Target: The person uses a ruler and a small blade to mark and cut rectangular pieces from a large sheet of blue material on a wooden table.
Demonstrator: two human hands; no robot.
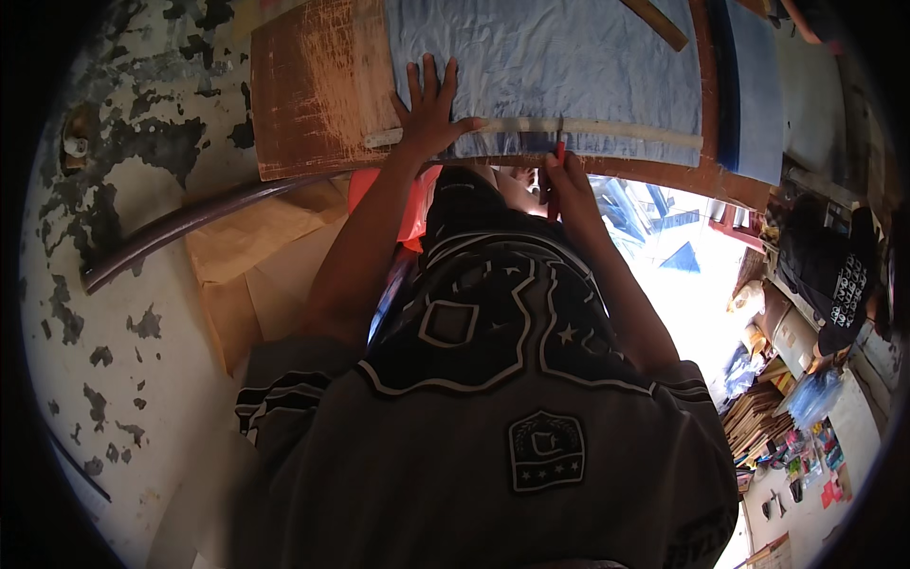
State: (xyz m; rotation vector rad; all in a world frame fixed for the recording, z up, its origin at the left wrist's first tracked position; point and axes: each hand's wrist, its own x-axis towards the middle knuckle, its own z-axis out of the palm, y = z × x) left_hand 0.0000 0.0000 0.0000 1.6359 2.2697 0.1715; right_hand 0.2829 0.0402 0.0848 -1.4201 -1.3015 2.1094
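Note:
My left hand (431, 114) lies with its fingers spread on a bluish sheet (550, 57), near the sheet's left edge. Its thumb rests against a long pale strip (626, 128) that runs across the near part of the sheet. Farther right, my right hand (567, 185) is closed around a slim red tool (560, 152). A thin dark tip on the tool reaches the strip. Whether the tip touches the sheet, I cannot tell. Under the sheet is a worn brown board (313, 90), bare at its left end.
A wooden stick (656, 24) lies at the sheet's far right. Brown cardboard (251, 237) and a dark pipe (180, 228) are at the left, by a peeling wall (133, 332). A red plastic item (417, 204) hangs below the board. Another person (825, 275) is at the right, near stacked pieces (763, 422).

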